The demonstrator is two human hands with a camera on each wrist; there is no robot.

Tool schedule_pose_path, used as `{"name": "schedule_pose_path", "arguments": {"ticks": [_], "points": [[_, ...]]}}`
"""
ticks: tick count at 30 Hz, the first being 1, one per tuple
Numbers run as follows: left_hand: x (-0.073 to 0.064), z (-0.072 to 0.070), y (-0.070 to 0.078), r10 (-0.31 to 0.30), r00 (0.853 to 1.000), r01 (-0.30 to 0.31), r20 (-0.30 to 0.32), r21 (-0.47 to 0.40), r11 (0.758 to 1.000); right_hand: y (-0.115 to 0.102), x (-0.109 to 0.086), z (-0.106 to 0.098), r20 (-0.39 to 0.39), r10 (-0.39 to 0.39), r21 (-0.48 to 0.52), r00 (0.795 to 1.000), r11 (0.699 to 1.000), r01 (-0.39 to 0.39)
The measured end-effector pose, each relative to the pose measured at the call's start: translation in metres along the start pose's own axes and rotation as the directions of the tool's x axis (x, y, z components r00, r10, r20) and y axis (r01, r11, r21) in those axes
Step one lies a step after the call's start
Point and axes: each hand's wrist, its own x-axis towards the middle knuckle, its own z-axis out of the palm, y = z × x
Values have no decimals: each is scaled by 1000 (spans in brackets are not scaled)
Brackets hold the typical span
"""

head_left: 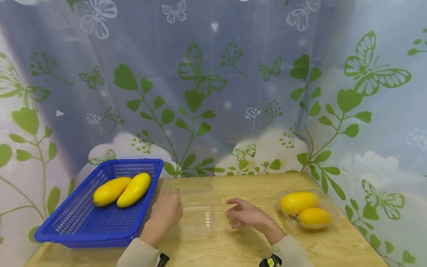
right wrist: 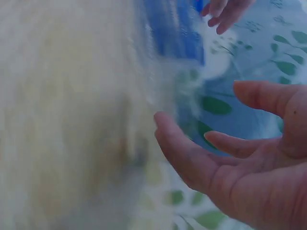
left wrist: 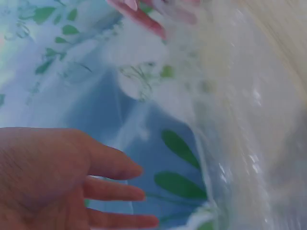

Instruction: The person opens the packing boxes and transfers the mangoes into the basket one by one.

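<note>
A see-through plastic clamshell box [head_left: 198, 218] lies on the table with its lid [head_left: 195, 185] folded back toward the curtain. At its left side is my left hand [head_left: 166, 209], with fingers extended and nothing held; the left wrist view shows the thumb apart from the box wall [left wrist: 240, 158]. My right hand [head_left: 245, 214] hovers to the right of the box, fingers loosely bent and spread, its palm [right wrist: 259, 187] bare. Two yellow mangoes [head_left: 133, 190] lie in the blue basket [head_left: 100, 228], left of my left hand.
On the right of the table, two more yellow mangoes [head_left: 299, 202] sit in another clear plastic box [head_left: 325, 198]. A patterned curtain [head_left: 213, 111] hangs along the back and sides of the wooden table [head_left: 267, 181].
</note>
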Motion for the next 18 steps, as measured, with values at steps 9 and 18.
{"name": "schedule_pose_path", "arguments": {"ticks": [9,18], "points": [[15,5,56,189,982,-176,25,-258,950,-20,-60,-68,-193,-24,-240,981,971,-23],[26,28,118,324,938,-270,123,-330,905,-20,-119,-129,-328,-98,-433,940,900,-57]]}}
